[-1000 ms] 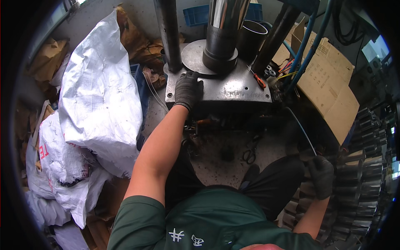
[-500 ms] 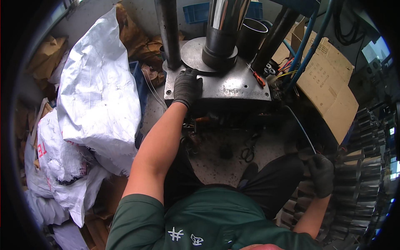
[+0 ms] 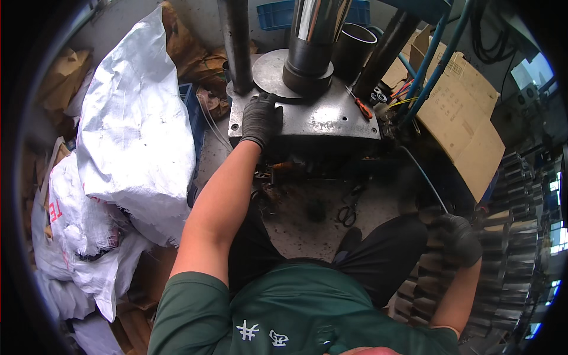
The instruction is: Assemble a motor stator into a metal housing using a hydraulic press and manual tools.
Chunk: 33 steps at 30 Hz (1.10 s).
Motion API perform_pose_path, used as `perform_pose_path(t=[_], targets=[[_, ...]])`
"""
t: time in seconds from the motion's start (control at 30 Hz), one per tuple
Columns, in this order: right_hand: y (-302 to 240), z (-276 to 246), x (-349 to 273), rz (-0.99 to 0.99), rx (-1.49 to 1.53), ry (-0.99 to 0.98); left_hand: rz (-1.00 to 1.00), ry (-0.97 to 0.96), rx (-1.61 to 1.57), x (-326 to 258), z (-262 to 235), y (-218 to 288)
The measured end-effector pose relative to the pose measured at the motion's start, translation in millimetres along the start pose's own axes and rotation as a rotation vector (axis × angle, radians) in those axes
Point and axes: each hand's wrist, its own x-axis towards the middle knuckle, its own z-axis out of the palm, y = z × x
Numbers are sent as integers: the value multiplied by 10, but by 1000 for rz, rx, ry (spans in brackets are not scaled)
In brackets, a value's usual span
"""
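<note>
My left hand (image 3: 261, 120), in a dark grey work glove, rests on the left front of the steel press bed (image 3: 319, 120). Its fingers lie on the metal by the edge of a round steel plate (image 3: 269, 68) and hold nothing that shows. On that plate stands the dark collar (image 3: 307, 76) of a shiny press ram (image 3: 319, 26). Out to the right, my right hand (image 3: 461, 241), also gloved, is closed at the end of a thin bent lever rod (image 3: 425, 176) that comes from beneath the bed. Blur partly hides its fingers.
An orange-handled screwdriver (image 3: 362, 109) lies on the bed's right side. White woven sacks (image 3: 139, 124) fill the left. Opened cardboard (image 3: 458, 112) and blue hoses (image 3: 436, 59) stand right, above stacked metal parts (image 3: 512, 254). Scissors (image 3: 347, 215) lie on the floor.
My right hand has shifted slightly up and to the right at the rod's end. My left hand stays on the press bed, and the whole view has shifted a little.
</note>
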Motion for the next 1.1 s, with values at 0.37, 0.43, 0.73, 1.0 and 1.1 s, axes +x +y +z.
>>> perform_pose_path(t=[0.37,0.43,0.73,1.0,1.1], targets=[[-42,-13,5,22,22,148,-17,-16,-11,-10,17,8],[2,4,-13,36,191,360,3,18,-20,-12,28,21],[66,-30,-7,86,253,263,5,26,-20,-1,27,12],[182,-77,22,150,191,200,2,15,-21,-9,9,26],[147,-69,11,56,174,299,-14,12,-15,-11,5,19]])
